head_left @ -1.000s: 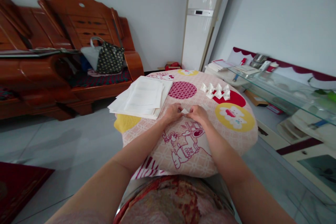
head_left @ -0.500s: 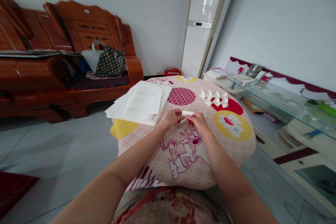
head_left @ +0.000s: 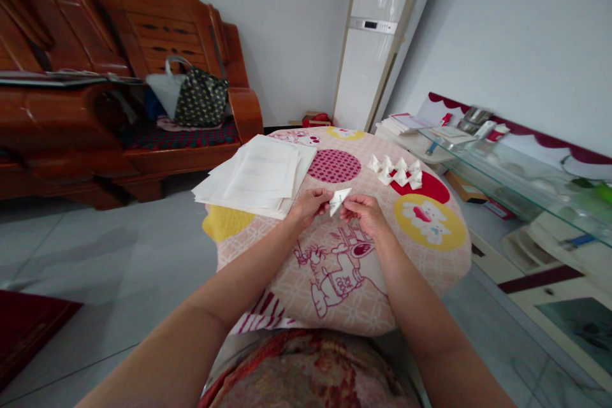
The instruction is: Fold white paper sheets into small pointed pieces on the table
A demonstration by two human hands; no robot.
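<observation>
A small folded piece of white paper [head_left: 339, 199], now pointed in outline, is held just above the round table's patterned cloth [head_left: 287, 280]. My left hand [head_left: 312, 204] pinches its left side between thumb and fingers. On the other side, my right hand [head_left: 364, 211] has its fingertips closed on the paper's right edge. Beyond my right hand, several folded white paper pieces [head_left: 396, 172] stand in rows on the cloth. A stack of white paper sheets [head_left: 261, 172] lies to the left, past my left hand.
A wooden bench [head_left: 176, 32] with a dark patterned bag [head_left: 203, 97] on its seat stands at the left. On the right is a glass-topped cabinet [head_left: 516, 172] bearing cups and papers. A tall white air conditioner [head_left: 366, 70] stands at the back.
The paper has gone from a flat narrow strip to a pointed, diamond-like shape. My hands have moved slightly apart, both still on it. The view has tilted a little.
</observation>
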